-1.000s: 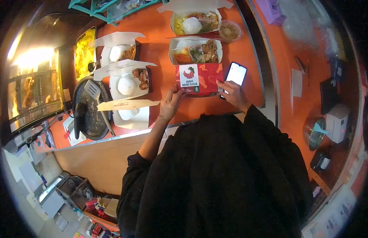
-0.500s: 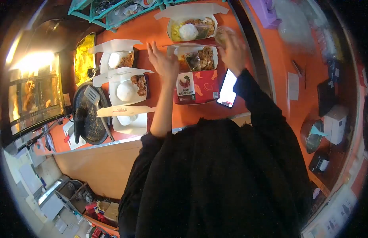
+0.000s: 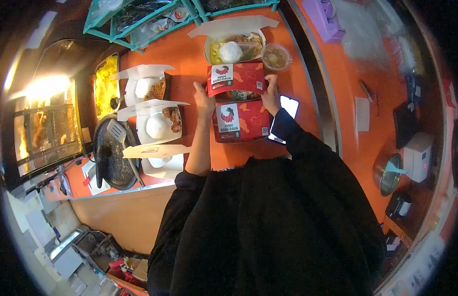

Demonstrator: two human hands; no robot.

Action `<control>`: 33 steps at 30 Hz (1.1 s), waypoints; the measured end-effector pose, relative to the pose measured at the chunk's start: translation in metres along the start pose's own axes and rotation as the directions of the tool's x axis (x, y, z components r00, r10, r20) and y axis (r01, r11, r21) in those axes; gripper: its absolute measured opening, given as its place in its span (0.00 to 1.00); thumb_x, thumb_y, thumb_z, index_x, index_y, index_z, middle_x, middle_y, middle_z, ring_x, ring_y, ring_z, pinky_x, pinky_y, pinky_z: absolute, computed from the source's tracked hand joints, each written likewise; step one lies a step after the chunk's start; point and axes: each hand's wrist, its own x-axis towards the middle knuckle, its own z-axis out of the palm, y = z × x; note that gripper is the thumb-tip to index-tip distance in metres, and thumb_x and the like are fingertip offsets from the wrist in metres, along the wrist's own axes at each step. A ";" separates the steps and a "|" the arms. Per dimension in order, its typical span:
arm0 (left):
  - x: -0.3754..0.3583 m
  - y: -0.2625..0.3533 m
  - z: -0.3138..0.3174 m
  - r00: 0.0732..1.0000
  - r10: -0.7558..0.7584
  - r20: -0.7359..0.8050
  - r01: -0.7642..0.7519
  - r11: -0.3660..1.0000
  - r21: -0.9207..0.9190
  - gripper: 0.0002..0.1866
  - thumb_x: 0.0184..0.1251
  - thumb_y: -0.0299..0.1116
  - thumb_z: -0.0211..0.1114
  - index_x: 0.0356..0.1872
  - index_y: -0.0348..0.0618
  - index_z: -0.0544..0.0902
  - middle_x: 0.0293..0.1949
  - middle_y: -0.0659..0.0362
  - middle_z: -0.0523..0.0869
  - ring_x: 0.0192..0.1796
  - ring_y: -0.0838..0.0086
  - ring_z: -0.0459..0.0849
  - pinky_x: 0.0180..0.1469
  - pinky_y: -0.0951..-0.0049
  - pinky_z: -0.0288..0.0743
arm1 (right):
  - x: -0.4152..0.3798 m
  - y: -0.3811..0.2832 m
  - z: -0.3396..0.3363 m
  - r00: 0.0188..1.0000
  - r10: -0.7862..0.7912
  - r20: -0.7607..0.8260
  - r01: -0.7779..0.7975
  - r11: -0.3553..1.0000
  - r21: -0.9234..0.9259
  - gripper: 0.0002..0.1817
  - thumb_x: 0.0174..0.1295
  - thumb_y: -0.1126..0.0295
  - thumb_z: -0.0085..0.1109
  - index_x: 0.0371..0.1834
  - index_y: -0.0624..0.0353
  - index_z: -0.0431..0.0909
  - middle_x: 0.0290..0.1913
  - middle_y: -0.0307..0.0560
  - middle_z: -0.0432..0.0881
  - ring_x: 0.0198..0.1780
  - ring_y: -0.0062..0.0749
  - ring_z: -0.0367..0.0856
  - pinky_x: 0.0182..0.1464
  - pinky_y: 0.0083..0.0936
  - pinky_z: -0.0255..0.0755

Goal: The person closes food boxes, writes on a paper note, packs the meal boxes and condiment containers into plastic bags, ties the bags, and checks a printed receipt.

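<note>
Both hands are at the sides of a red-lidded meal box (image 3: 236, 80), its lid tilted partly down with food showing through the gap at the near edge. My left hand (image 3: 204, 102) holds the left side, thumb raised along the lid's edge. My right hand (image 3: 271, 96) grips the right side with bent fingers. A closed red meal box (image 3: 242, 122) lies just nearer to me. Behind stands an open meal box (image 3: 231, 51) with rice, yellow food and meat. Beside it rests a clear round tub (image 3: 277, 56) with pale contents. A phone (image 3: 285, 118) lies by my right wrist.
Several open white boxes (image 3: 156, 123) with rice and meat stand to the left. Next to them are a dark stone plate (image 3: 115, 165) with a spatula (image 3: 117, 132), and a tray of yellow food (image 3: 106, 81). Teal baskets (image 3: 140, 34) stand at the back; a metal bowl (image 3: 390, 180) is right.
The middle box's lid has come over its food, and both hands have moved onto its sides. The round tub, earlier under my right hand, now sits free beside the far box.
</note>
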 end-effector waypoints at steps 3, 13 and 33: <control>-0.001 0.007 -0.001 0.975 0.170 -0.145 -0.179 0.983 -0.049 0.17 0.54 0.29 0.57 0.42 0.34 0.63 0.31 0.45 0.79 0.34 0.60 0.80 0.33 0.67 0.70 | 0.004 -0.003 -0.001 0.979 -0.157 -0.132 0.169 0.982 0.082 0.21 0.48 0.83 0.49 0.46 0.56 0.57 0.43 0.61 0.70 0.46 0.55 0.71 0.44 0.34 0.65; -0.004 0.002 -0.012 0.961 0.274 0.027 -0.275 0.959 0.061 0.26 0.52 0.28 0.56 0.56 0.46 0.64 0.40 0.49 0.79 0.43 0.58 0.79 0.41 0.67 0.71 | 0.009 -0.009 -0.017 0.948 -0.297 0.114 0.304 0.951 -0.050 0.27 0.46 0.83 0.50 0.53 0.55 0.63 0.48 0.57 0.71 0.50 0.49 0.70 0.50 0.33 0.65; -0.016 0.029 -0.036 0.930 0.298 0.216 -0.331 0.934 0.136 0.33 0.45 0.36 0.62 0.58 0.53 0.63 0.51 0.47 0.71 0.48 0.54 0.73 0.49 0.59 0.65 | 0.014 -0.024 -0.048 0.873 -0.161 0.461 0.212 0.975 -0.060 0.42 0.40 0.63 0.67 0.58 0.61 0.53 0.57 0.60 0.62 0.59 0.45 0.61 0.59 0.33 0.56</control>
